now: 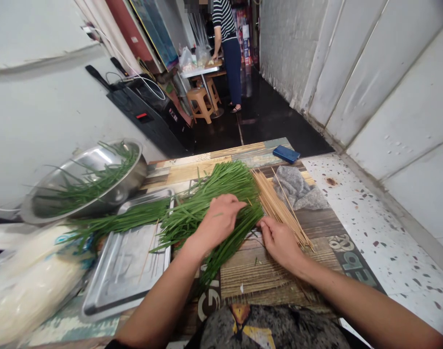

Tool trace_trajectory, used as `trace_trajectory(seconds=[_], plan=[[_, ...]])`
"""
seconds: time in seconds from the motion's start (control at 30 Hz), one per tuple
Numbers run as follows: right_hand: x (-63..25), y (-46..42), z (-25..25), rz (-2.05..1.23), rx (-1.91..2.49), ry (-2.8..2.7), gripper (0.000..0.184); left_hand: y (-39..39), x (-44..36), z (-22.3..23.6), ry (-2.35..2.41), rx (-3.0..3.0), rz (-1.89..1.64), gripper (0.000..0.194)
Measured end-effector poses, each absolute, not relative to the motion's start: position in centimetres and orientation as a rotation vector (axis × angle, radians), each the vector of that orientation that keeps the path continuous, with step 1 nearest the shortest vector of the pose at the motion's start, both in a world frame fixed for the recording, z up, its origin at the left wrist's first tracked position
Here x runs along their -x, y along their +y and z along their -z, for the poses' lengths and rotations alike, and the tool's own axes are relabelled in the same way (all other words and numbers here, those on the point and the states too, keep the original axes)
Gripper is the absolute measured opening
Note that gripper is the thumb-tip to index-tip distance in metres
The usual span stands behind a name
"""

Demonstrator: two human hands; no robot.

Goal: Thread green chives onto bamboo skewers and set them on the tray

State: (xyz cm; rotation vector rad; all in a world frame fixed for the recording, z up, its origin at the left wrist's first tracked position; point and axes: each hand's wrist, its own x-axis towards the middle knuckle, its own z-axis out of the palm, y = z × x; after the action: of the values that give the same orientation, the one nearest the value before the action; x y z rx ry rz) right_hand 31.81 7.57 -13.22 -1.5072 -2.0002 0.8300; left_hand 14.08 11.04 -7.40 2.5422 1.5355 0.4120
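Observation:
Long green garlic chives lie in a heap on the wood-patterned table. My left hand rests over a bunch of them with its fingers curled and pressed onto the stalks. A thin yellowish tip shows beside its fingertips. My right hand is closed in a pinch at the right ends of the chives; what is between its fingers is hidden. Just beyond it lies a pile of bamboo skewers. Left of the heap, a metal tray carries more chives and a few loose skewers.
A steel bowl with chives stands at the left, behind a plastic bag of pale contents. A grey cloth and a blue box lie at the right. Farther off, a person stands at a small table by stools.

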Motion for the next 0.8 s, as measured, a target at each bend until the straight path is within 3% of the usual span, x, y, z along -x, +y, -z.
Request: trace_trajectory(seconds=[0.17, 0.6, 0.8], plan=[[-31.8, 7.7, 13.1, -0.836, 1.581, -2.012, 0.029, 13.1, -13.9, 8.0, 1.669, -2.618, -0.392, 0.021], [-31.8, 7.7, 12.9, -0.844, 1.602, -2.012, 0.028, 14.4, -15.6, 9.4, 1.917, -2.611, -0.327, 0.017], [-31.7, 7.7, 13.0, -0.838, 1.595, -2.0, 0.027, 14.0, -15.5, 9.4, 1.851, -2.497, -0.552, 0.01]])
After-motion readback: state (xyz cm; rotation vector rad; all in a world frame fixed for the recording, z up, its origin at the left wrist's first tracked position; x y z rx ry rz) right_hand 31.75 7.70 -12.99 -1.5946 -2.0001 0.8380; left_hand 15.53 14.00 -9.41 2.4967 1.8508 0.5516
